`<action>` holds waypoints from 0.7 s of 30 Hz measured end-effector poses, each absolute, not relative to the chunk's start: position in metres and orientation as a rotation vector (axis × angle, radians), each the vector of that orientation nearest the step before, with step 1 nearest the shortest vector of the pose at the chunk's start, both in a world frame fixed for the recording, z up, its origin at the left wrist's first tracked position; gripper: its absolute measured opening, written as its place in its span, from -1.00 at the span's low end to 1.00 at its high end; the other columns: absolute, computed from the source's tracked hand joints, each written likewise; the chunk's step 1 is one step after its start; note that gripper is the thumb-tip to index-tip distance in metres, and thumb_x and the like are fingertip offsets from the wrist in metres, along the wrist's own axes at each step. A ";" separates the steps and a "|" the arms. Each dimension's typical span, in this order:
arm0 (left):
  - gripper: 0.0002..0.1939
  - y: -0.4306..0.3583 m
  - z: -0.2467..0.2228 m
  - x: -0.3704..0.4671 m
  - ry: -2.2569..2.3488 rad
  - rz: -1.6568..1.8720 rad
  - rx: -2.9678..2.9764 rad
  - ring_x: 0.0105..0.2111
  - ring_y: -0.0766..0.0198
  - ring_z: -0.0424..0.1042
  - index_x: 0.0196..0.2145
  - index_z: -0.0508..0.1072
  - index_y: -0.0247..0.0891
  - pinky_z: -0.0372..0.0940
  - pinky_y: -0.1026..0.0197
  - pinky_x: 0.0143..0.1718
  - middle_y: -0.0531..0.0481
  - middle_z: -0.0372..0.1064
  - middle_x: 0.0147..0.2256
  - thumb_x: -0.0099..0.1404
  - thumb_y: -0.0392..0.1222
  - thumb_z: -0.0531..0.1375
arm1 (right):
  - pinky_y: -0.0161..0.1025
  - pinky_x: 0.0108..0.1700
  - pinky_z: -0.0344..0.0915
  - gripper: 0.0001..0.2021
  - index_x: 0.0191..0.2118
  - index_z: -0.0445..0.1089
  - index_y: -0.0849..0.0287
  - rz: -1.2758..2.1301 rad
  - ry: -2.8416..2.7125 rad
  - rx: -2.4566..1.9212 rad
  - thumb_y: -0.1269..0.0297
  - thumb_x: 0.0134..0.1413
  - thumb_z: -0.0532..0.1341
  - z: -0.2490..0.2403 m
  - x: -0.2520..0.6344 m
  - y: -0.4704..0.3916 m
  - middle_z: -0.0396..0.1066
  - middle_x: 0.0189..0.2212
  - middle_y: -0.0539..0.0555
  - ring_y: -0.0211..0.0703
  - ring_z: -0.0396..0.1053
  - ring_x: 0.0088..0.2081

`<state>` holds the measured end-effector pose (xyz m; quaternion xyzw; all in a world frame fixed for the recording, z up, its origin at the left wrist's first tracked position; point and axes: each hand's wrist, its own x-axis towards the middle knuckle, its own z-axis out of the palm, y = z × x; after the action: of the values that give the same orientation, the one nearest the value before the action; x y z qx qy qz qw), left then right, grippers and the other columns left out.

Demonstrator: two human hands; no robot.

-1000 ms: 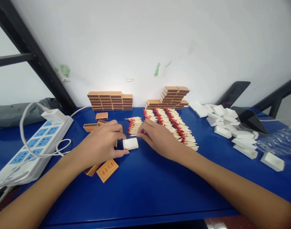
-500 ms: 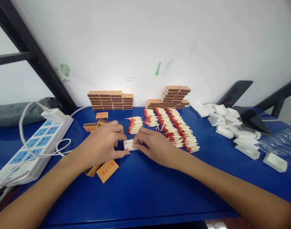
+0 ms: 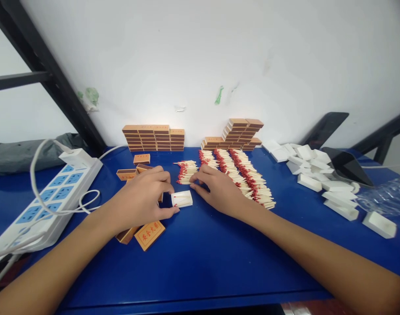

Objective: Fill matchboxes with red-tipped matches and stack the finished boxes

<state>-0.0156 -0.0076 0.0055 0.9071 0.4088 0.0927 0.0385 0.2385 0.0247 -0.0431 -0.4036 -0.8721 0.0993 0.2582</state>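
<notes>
A small white matchbox tray (image 3: 187,194) lies on the blue table with a few matches (image 3: 183,201) in it. My left hand (image 3: 146,197) curls at its left end, thumb and forefinger gripping the two sides. My right hand (image 3: 216,188) is above and right of the tray, thumb and forefinger slightly apart with nothing visible between them. Those fingertips are beside the lower edge of a small match pile (image 3: 187,169). Orange matchbox sleeves (image 3: 149,235) lie around my left hand, partly hidden under it.
Long rows of red-headed matches (image 3: 252,177) spread behind my right hand. Matchbox stacks (image 3: 154,138) line the wall. White trays (image 3: 310,168) are heaped at the right near a black dustpan (image 3: 346,164). A power strip (image 3: 52,199) with cables lies at the left.
My right hand has left the tray and moved up and right toward the small match pile, uncovering the matches inside the tray. My left hand stays at the tray's end.
</notes>
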 end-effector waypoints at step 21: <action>-0.68 -0.008 0.008 -0.015 1.205 0.294 2.848 -0.16 0.08 0.39 -0.18 0.68 -0.27 0.31 0.04 -0.18 -0.08 0.45 -0.25 0.33 0.06 0.43 | -0.20 -0.16 0.32 -0.95 -0.14 0.47 0.13 0.229 -2.427 -1.076 0.38 0.44 0.27 -0.042 0.239 0.024 0.44 -0.18 0.07 -0.11 0.43 -0.18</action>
<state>-0.0154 -0.0081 0.0085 0.9167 0.3878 0.0946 0.0177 0.2389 0.0236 -0.0425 -0.3922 -0.8851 0.0836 0.2361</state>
